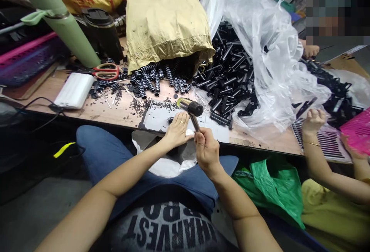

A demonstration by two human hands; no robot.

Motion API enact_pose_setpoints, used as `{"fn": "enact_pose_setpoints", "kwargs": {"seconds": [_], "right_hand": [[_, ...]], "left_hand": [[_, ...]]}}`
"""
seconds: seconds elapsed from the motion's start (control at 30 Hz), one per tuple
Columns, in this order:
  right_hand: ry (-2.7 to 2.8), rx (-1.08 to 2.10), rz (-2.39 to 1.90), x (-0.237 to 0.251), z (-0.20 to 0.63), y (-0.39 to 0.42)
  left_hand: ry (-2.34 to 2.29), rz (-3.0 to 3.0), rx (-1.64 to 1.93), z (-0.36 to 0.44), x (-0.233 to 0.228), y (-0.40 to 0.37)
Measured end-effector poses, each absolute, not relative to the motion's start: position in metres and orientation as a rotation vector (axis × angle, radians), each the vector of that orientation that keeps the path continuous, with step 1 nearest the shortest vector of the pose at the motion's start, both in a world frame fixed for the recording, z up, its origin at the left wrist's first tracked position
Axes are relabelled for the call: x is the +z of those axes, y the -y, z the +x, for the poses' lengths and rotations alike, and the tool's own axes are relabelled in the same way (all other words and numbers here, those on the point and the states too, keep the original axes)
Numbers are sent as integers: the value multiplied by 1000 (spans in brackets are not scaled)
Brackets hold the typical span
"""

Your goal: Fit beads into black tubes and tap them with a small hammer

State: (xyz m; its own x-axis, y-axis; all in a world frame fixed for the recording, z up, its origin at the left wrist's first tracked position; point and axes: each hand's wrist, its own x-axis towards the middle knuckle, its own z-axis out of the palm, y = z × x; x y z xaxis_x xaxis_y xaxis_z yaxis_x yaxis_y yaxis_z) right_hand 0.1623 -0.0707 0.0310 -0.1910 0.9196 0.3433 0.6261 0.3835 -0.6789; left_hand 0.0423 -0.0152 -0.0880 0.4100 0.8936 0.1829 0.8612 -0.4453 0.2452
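My right hand is closed around the handle of a hammer, its black-faced, brassy head raised over the board. Below it, my left hand lies with fingers stretched out flat and thumb apart on a light grey board at the table's front edge. The end of a short black ribbed piece shows beside its fingertips; how much lies under the hand is hidden. Many tiny dark rings are scattered around the board. Black ribbed tubes spill from a yellowish sack behind it.
Smooth black tubes lie heaped beside clear plastic sheeting. Left are red-handled scissors, a white power bank, a green bottle and a dark tumbler. A co-worker's hand is near a pink basket at right.
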Motion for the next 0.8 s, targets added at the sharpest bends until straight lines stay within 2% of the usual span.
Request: {"fn": "enact_pose_setpoints", "kwargs": {"seconds": [0.17, 0.37, 0.57, 0.63, 0.73, 0.8], "right_hand": [[2006, 420, -1331, 16, 157, 67], [2456, 419, -1783, -18, 150, 54], [2199, 364, -1838, -2, 173, 45], [2111, 326, -1897, -3, 190, 37], [2088, 235, -2018, -19, 217, 22], [2099, 165, -2081, -36, 230, 13]], "left_hand": [[-1581, 2544, 466, 40, -94, 10], [-1566, 2559, 448, 37, -97, 4], [-1726, 2358, 427, 36, -71, 3], [-1644, 2347, 420, 35, -58, 15], [-1528, 2304, 475, 21, -45, 16], [-1782, 2105, 543, 1, -40, -9]]}}
